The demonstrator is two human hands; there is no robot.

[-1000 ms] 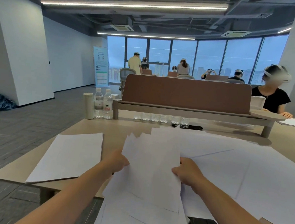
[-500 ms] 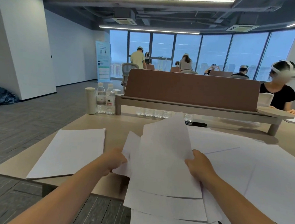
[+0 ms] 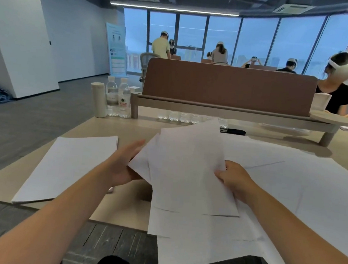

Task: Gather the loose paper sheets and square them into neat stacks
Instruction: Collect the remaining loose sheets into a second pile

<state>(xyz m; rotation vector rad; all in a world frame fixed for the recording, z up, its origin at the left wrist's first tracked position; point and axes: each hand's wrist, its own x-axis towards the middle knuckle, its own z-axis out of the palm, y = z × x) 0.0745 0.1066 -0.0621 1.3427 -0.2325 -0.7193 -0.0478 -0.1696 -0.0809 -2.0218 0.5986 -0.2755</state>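
A fanned bundle of white paper sheets [image 3: 188,174] is lifted off the desk and tilted toward me, hanging past the near edge. My right hand [image 3: 233,178] grips its right side, thumb on top. My left hand [image 3: 124,165] is at the bundle's left edge with fingers stretched out, palm against and under the sheets. A squared stack of paper [image 3: 70,165] lies flat on the left of the wooden desk [image 3: 125,209]. More loose sheets [image 3: 302,183] are spread over the right half of the desk.
At the back stand a beige tumbler [image 3: 98,100], two water bottles [image 3: 118,99] and a brown divider panel [image 3: 228,86] on a raised shelf, with a black pen-like object [image 3: 232,131] below it. A person with a headset [image 3: 339,86] sits at the far right.
The bundle has risen and swung right, tilted more upright. My left hand went from a closed grip to outstretched fingers along the left edge. My view has dropped slightly.
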